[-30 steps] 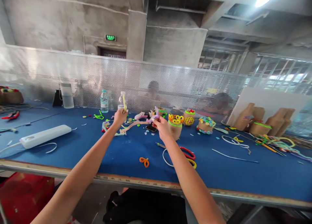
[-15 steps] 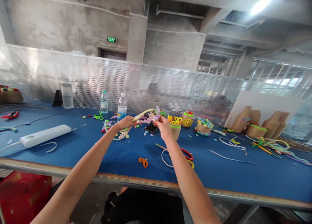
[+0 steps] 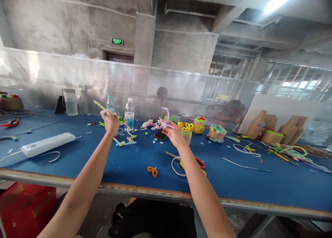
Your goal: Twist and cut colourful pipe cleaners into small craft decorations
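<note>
1. Background: bare concrete wall, a lit green exit sign, and a perforated metal screen running along the far edge of the counter.
2. Specimens: the lilac piece is fuzzy and bent, one stem rising with a hooked tip, paler short branches lower down. The yellow strip is slim, pale and nearly straight.
3. Counter: blue top, pale wooden front edge with printed characters. On it: a white power strip at left, an orange looped piece near the front, a labelled water bottle by the screen, decorated jars and brown bottles to the right.
4. Left grip: fingers closed on the yellow strip, which projects up and leftward; the hand partly covers a teal-capped bottle.
5. Right grip: fingertips clamped on the lilac piece, held above the counter, extending up and left of the fingers. A dark phone lies near, below it.
6. Finger placement on both pieces is small and blurred; exact contact points uncertain.
</note>
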The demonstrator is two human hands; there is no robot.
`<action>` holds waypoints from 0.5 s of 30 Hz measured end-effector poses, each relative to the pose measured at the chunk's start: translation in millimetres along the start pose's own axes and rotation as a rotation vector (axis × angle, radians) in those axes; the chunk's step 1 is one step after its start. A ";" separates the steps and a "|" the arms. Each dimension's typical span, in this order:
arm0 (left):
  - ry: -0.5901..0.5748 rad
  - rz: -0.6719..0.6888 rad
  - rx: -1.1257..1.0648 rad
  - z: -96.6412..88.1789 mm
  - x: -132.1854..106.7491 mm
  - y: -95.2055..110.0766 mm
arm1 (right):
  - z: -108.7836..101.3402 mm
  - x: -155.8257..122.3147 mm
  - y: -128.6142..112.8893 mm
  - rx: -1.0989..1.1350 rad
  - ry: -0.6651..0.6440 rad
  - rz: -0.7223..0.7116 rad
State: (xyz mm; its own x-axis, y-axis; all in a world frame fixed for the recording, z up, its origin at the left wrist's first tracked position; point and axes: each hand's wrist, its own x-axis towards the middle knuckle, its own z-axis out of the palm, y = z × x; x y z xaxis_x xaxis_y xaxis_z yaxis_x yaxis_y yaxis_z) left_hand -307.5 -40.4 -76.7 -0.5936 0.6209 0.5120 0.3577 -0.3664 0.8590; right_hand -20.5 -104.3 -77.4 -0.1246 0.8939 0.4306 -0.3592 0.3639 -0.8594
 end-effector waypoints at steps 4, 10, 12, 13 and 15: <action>0.147 -0.017 0.276 -21.1 4.8 -6.2 | -0.5 0.9 2.7 -0.027 0.021 0.003; 0.075 0.332 0.367 -10.0 -14.5 14.8 | -2.5 4.4 11.0 -0.089 0.037 -0.012; -0.178 0.574 0.317 6.6 -35.9 28.2 | -0.6 3.9 13.6 -0.124 0.034 -0.021; -0.337 0.656 0.267 15.1 -48.4 34.3 | 0.7 3.5 15.0 -0.144 0.032 -0.025; -0.557 0.731 0.137 30.3 -73.9 43.5 | 3.6 2.4 17.7 -0.178 0.027 -0.028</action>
State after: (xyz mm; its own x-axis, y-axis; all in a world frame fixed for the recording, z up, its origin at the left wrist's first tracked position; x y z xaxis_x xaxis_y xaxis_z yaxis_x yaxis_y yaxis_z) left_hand -226.2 -81.3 -77.3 0.2324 0.5244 0.8191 0.6096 -0.7348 0.2975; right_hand -30.5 -96.6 -90.6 -0.0909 0.8885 0.4497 -0.1926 0.4274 -0.8833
